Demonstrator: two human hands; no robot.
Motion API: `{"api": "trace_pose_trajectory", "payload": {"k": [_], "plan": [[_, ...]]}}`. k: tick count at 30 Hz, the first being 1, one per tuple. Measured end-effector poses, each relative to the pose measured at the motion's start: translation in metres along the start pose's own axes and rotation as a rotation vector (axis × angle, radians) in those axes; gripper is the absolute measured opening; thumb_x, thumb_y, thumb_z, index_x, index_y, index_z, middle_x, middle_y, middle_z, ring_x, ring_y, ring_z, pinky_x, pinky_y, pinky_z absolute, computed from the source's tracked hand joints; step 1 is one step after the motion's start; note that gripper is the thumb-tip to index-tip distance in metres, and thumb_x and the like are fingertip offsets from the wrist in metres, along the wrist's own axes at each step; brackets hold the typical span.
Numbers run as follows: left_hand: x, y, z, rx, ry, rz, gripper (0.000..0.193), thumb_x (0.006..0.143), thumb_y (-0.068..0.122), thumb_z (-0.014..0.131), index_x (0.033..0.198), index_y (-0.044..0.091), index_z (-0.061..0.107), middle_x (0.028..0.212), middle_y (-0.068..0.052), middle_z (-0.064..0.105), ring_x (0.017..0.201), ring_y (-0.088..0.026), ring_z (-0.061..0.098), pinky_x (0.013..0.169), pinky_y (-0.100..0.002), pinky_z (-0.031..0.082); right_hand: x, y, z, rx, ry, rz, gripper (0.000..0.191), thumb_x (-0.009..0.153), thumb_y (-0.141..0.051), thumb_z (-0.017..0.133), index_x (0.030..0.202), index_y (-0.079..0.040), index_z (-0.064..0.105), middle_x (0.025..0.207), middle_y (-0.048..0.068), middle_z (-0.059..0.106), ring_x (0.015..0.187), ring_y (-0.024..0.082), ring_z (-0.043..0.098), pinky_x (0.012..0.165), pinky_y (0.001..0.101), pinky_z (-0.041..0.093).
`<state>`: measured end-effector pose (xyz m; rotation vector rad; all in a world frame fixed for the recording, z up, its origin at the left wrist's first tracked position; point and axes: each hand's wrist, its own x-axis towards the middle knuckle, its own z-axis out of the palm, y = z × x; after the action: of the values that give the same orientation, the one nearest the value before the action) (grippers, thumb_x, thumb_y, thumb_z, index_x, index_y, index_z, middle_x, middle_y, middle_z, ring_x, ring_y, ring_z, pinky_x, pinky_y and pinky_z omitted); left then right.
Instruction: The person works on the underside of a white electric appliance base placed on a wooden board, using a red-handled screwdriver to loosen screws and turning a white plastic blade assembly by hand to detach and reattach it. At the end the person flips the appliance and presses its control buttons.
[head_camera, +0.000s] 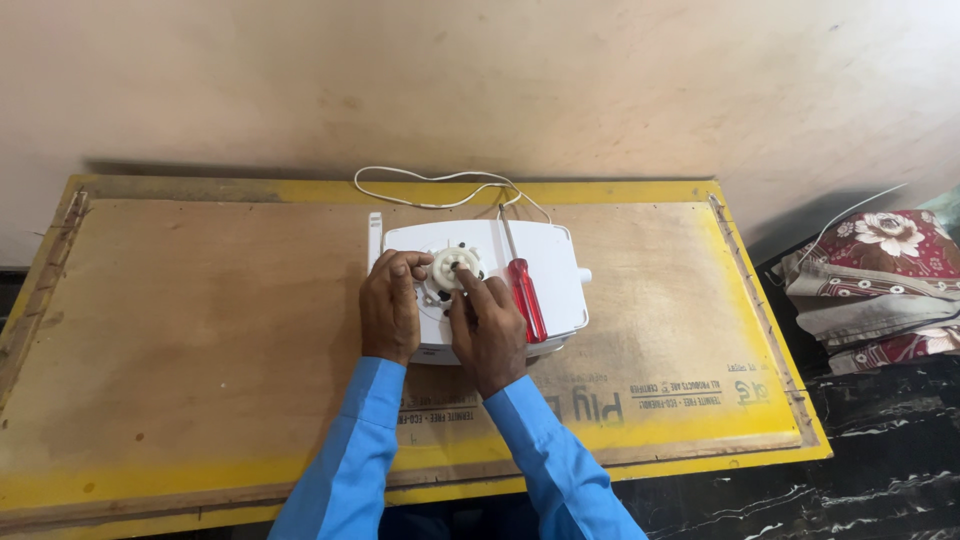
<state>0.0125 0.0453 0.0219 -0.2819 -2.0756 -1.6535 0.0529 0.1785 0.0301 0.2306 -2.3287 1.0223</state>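
Head view, looking down at a plywood board (200, 330) with yellow edges, lying flat as a work surface against a plain pale wall (480, 80). Near board centre sits a white appliance base (545, 265), boxy with rounded corners, small knob on its right side. On its top, left of middle, a round off-white coupler (450, 272) with toothed rim and a dark hole at centre.

Left hand (390, 305) rests on the left part of the base, fingers curled, fingertips pinching the coupler's left rim, thumb side tucked near it. Right hand (487, 325) lies just beside it, index finger stretched out and pressing on the coupler's centre or right edge, other fingers loosely folded; whether it grips anything small underneath, cannot tell. Both hands touch the coupler, knuckles nearly touching each other. Both arms in blue sleeves (350, 470).

A screwdriver (525, 295) with red transparent handle lies on top of the base, just right of the right hand, shaft pointing away toward the wall, not held. A white power cord (430, 185) loops from the back of the base along the far edge of the board.

Off the board to the right, on a dark marbled surface (880, 450), a stack of folded cloths (880, 280) with red floral print
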Motion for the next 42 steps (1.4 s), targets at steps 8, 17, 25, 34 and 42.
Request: {"api": "trace_pose_trajectory", "payload": {"k": [8, 17, 25, 34, 42], "plan": [[0.0007, 0.0022, 0.0006, -0.011, 0.013, -0.039, 0.068, 0.112, 0.048, 0.026, 0.099, 0.000, 0.072, 0.086, -0.010, 0.065, 0.080, -0.020, 0.065, 0.072, -0.033, 0.052, -0.0010, 0.0019, 0.0007, 0.018, 0.015, -0.038, 0.023, 0.093, -0.006, 0.071, 0.115, -0.001, 0.065, 0.090, 0.011, 0.063, 0.069, 0.020, 0.068, 0.061, 0.0348, 0.057], [0.0016, 0.0024, 0.0029, 0.041, 0.020, 0.002, 0.048, 0.113, 0.027, 0.033, 0.101, -0.001, 0.069, 0.089, -0.010, 0.066, 0.081, -0.020, 0.065, 0.074, -0.034, 0.054, -0.0015, 0.0007, -0.0008, -0.009, 0.009, -0.034, 0.023, 0.091, -0.003, 0.070, 0.113, -0.001, 0.064, 0.089, 0.011, 0.063, 0.068, 0.021, 0.068, 0.060, 0.0353, 0.056], [0.0022, 0.0029, 0.0036, 0.070, 0.026, 0.007, 0.038, 0.112, 0.019, 0.039, 0.101, -0.001, 0.070, 0.091, -0.011, 0.067, 0.080, -0.021, 0.066, 0.076, -0.035, 0.055, -0.0015, 0.0016, 0.0003, 0.009, 0.009, -0.056, 0.019, 0.092, -0.004, 0.069, 0.109, -0.002, 0.060, 0.090, 0.010, 0.063, 0.072, 0.021, 0.069, 0.061, 0.0338, 0.057], [0.0019, 0.0041, 0.0027, 0.116, 0.020, -0.013, 0.023, 0.104, 0.019, 0.059, 0.100, 0.000, 0.072, 0.092, -0.009, 0.069, 0.073, -0.019, 0.065, 0.063, -0.033, 0.052, -0.0034, 0.0014, 0.0030, -0.078, 0.032, -0.142, 0.023, 0.087, -0.005, 0.071, 0.108, -0.003, 0.062, 0.089, 0.012, 0.064, 0.081, 0.028, 0.068, 0.068, 0.0407, 0.055], [0.0022, 0.0081, 0.0038, 0.090, 0.007, -0.088, 0.023, 0.100, 0.020, 0.066, 0.095, -0.001, 0.071, 0.087, -0.008, 0.066, 0.058, -0.013, 0.057, 0.053, -0.029, 0.048, -0.0030, 0.0000, 0.0026, -0.052, 0.023, -0.107, 0.020, 0.089, -0.005, 0.069, 0.108, -0.004, 0.062, 0.091, 0.013, 0.065, 0.085, 0.030, 0.068, 0.071, 0.0420, 0.054]]}}
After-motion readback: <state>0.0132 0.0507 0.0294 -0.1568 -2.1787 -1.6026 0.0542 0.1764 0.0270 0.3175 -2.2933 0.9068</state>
